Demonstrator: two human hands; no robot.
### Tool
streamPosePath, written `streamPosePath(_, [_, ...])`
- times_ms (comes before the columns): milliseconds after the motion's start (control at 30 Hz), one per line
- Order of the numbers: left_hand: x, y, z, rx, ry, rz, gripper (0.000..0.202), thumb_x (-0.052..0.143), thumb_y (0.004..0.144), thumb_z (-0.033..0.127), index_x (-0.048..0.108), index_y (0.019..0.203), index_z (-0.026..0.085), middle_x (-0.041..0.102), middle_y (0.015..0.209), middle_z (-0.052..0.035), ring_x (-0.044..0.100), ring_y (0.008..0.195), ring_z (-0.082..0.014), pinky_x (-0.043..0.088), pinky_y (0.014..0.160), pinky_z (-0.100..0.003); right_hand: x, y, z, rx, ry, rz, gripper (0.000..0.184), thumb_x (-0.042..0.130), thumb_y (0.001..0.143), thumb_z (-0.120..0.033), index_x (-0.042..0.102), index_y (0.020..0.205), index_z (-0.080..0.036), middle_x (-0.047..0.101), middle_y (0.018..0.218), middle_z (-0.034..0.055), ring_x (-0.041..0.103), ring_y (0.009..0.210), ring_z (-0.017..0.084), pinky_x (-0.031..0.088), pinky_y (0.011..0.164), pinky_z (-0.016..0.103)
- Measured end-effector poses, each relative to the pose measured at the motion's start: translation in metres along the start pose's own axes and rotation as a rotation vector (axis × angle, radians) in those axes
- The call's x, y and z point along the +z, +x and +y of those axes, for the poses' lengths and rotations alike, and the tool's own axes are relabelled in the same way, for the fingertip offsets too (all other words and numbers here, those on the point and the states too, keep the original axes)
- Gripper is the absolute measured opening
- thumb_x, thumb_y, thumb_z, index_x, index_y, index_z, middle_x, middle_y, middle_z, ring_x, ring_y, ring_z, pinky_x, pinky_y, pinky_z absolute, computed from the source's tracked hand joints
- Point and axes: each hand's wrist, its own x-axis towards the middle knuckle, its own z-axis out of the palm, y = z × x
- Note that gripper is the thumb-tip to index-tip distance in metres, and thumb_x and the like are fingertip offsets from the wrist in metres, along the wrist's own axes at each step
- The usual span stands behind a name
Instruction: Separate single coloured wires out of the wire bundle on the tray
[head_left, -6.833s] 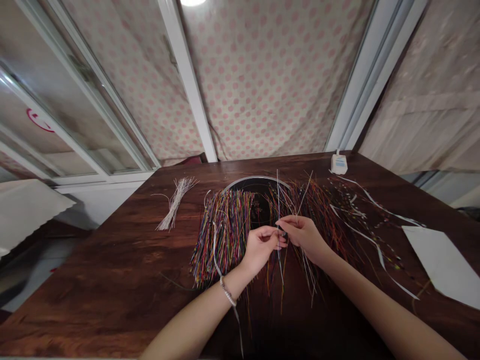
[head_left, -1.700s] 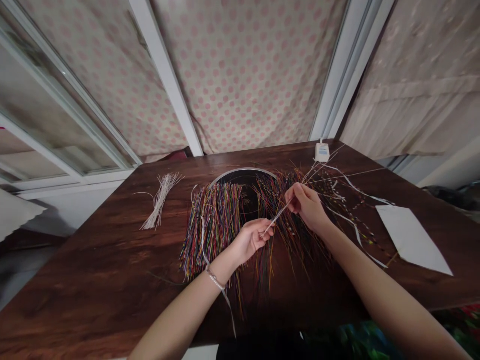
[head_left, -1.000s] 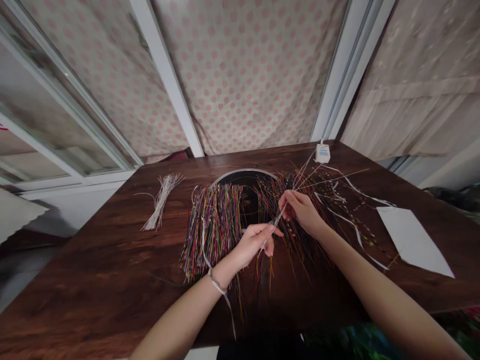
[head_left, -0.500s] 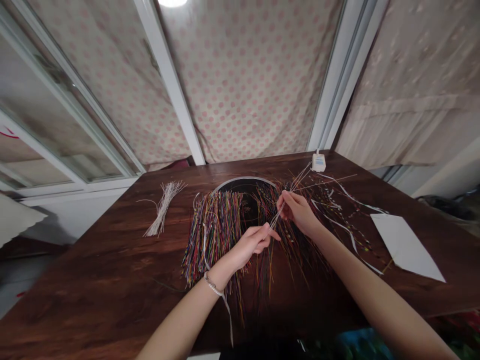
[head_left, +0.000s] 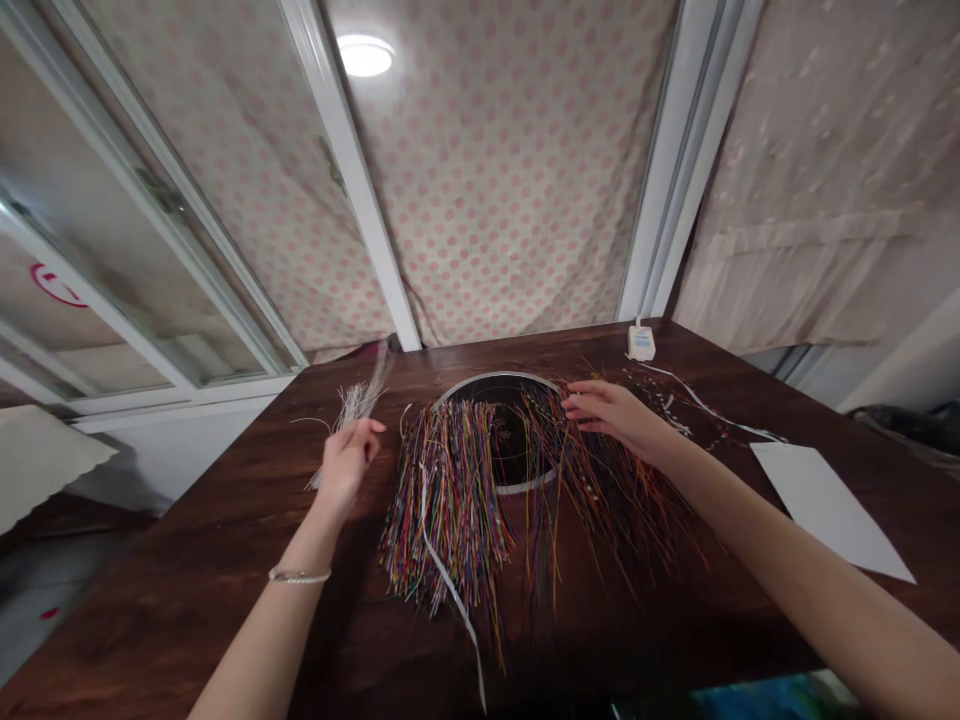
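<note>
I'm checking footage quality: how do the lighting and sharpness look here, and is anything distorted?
In the head view, the ceiling light glares as a white spot; the wide lens makes the window frames lean inward. The multicoloured wires blend into a fine mass, single strands hard to separate. The wooden table darkens toward the bottom edge; the right hand looks fairly sharp.

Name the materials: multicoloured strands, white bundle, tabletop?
The multicoloured strands look like thin plastic-insulated wire: glossy, springy bends; cores unseen. The white bundle seems similar, though it could be coated thread. The tabletop looks like dark-stained wood, satin with visible grain; possibly laminate.
</note>
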Motion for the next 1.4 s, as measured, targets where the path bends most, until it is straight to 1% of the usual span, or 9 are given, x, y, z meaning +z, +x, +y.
streamPosePath(100, [-0.038, 0.008, -0.037, -0.098, 0.23, 0.265, 0.027, 0.033, 0.082, 0.036, 0.051, 0.077, 0.016, 0.037, 0.043, 0.0058, 0.031, 0.036, -0.0085, 0.024, 0.04, -0.02, -0.012, -0.012, 0.02, 0.039, -0.049, -0.023, 0.021, 0.065, 0.072, -0.024, 0.061, 0.091, -0.018, 0.067, 0.09, 0.0081, 0.062, 0.072, 0.012, 0.05, 0.056, 0.02])
streamPosePath(267, [-0.07, 0.015, -0.069, -0.318, 0.664, 0.214, 0.021, 0.037, 0.077, 0.026, 0.053, 0.066, 0.017, 0.055, 0.053, -0.0032, 0.053, 0.051, -0.016, 0.038, 0.052, -0.025, -0.032, -0.027, 0.051, 0.047, -0.181, -0.067, 0.021, 0.065, 0.069, -0.031, 0.064, 0.085, -0.017, 0.067, 0.086, 0.0077, 0.063, 0.075, 0.015, 0.049, 0.056, 0.022])
streamPosePath(633, [-0.054, 0.022, -0.062, -0.361, 1.12, 0.208, 0.035, 0.038, 0.079, 0.027, 0.053, 0.099, 0.003, 0.06, 0.084, -0.0256, 0.059, 0.084, -0.0403, 0.042, 0.067, -0.048, -0.068, -0.09, 0.045, -0.232, -0.722, -0.088, 0.02, 0.053, 0.078, -0.037, 0.065, 0.088, -0.023, 0.066, 0.086, 0.0063, 0.06, 0.08, 0.021, 0.048, 0.071, 0.033])
streamPosePath(733, [-0.039, 0.009, -0.046, -0.179, 1.292, 0.252, 0.037, 0.033, 0.082, 0.024, 0.052, 0.102, 0.0, 0.057, 0.095, -0.0287, 0.054, 0.097, -0.0438, 0.04, 0.073, -0.053, -0.065, -0.114, 0.047, -0.288, -0.848, -0.232, 0.021, 0.049, 0.081, -0.034, 0.063, 0.094, -0.026, 0.064, 0.097, 0.0059, 0.059, 0.09, 0.022, 0.047, 0.08, 0.035])
streamPosePath(833, [-0.024, -0.022, -0.014, 0.197, 1.363, 0.221, 0.04, 0.034, 0.084, 0.03, 0.051, 0.108, 0.003, 0.048, 0.118, -0.0276, 0.034, 0.119, -0.0434, 0.033, 0.088, -0.056, -0.064, -0.138, 0.054, -0.373, -0.98, -0.314, 0.028, 0.048, 0.082, -0.03, 0.06, 0.107, -0.031, 0.058, 0.114, 0.005, 0.053, 0.105, 0.022, 0.042, 0.092, 0.036])
streamPosePath(1000, [0.005, -0.128, 0.019, 0.846, 1.029, -0.498, 0.044, 0.046, 0.082, 0.032, 0.043, 0.125, 0.026, 0.039, 0.137, -0.0031, 0.029, 0.128, -0.0255, 0.031, 0.101, -0.046, -0.053, -0.181, 0.062, -0.727, -1.251, -0.476, 0.06, 0.056, 0.077, -0.033, 0.035, 0.133, -0.033, 0.037, 0.138, 0.0019, 0.035, 0.125, 0.024, 0.037, 0.099, 0.038])
streamPosePath(1133, [0.036, -0.205, 0.003, 0.83, 0.838, -0.768, 0.047, 0.051, 0.077, 0.026, 0.045, 0.124, 0.034, 0.053, 0.123, 0.0069, 0.048, 0.114, -0.015, 0.048, 0.088, -0.032, -0.03, -0.2, 0.075, -1.252, -1.432, -0.681, 0.049, 0.049, 0.084, -0.029, 0.037, 0.131, -0.033, 0.035, 0.139, -0.0055, 0.03, 0.128, 0.018, 0.023, 0.108, 0.038])
streamPosePath(1300, [0.072, -0.212, -0.003, 1.112, 0.77, -0.883, 0.038, 0.042, 0.084, 0.019, 0.052, 0.115, 0.04, 0.053, 0.121, 0.0156, 0.042, 0.118, -0.004, 0.042, 0.095, -0.019, -0.012, -0.195, 0.104, -1.434, -1.44, -0.64, 0.04, 0.043, 0.086, -0.02, 0.045, 0.125, -0.027, 0.03, 0.142, -0.0062, 0.026, 0.13, 0.02, 0.013, 0.11, 0.046])
streamPosePath(1400, [0.08, -0.197, 0.009, 1.386, 0.84, -0.827, 0.035, 0.038, 0.087, 0.016, 0.052, 0.118, 0.025, 0.051, 0.126, 0.008, 0.032, 0.126, -0.0106, 0.027, 0.108, -0.031, -0.011, -0.186, 0.112, -1.332, -1.429, -0.599, 0.044, 0.044, 0.081, -0.012, 0.046, 0.125, -0.022, 0.029, 0.143, -0.0021, 0.022, 0.131, 0.022, 0.012, 0.11, 0.047])
